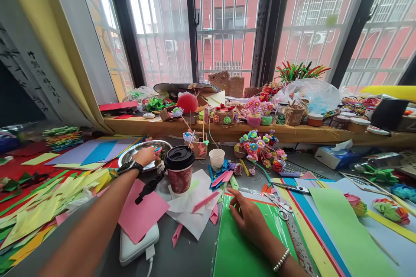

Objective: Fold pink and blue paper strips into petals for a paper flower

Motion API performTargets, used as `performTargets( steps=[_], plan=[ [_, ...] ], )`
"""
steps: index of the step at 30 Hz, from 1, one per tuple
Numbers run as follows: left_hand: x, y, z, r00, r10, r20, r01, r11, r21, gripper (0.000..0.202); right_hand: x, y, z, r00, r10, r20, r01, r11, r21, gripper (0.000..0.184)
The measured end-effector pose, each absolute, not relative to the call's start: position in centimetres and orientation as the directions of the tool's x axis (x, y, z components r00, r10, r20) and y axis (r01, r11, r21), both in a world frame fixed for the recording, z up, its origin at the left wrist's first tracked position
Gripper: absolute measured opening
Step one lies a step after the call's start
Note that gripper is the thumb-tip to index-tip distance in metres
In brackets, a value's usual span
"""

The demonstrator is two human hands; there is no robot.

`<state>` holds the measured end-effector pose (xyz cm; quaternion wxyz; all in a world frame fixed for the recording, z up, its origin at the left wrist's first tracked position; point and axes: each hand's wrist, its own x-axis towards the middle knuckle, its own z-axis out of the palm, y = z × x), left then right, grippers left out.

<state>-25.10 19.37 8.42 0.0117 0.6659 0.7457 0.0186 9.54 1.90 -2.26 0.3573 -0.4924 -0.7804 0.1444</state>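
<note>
My left hand (145,155) reaches forward over a round metal tray (131,154), its fingers closed around small colourful bits at the tray's near rim; a black watch sits on that wrist. My right hand (247,216) rests palm down on a sheet of green paper (238,251), fingers slightly spread, with nothing in it. A beaded bracelet circles the right wrist. Between the hands stands a red paper cup with a black lid (180,169) on white paper. Scissors (280,207) and a metal ruler (297,242) lie just right of my right hand.
Pink paper (141,214) covers a white power bank (136,246). A small white cup (216,158), folded pink paper pieces and a paper flower bouquet (260,147) sit behind. Stacks of coloured paper lie left and right. The wooden sill (195,129) holds craft pots, baskets and a plastic bag.
</note>
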Motion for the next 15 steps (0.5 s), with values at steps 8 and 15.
performTargets(
  steps=[8,15],
  plan=[
    [-24.7,19.0,7.7,-0.214,0.976,-0.035,0.977,0.214,0.007,0.046,9.5,1.8,-2.1,-0.25,0.855,0.454,0.683,0.488,-0.544,0.038],
    [-24.7,17.9,8.4,-0.206,0.978,0.023,0.978,0.206,0.001,0.039,9.5,1.6,-1.9,-0.246,0.866,0.435,0.682,0.474,-0.557,0.036]
  ],
)
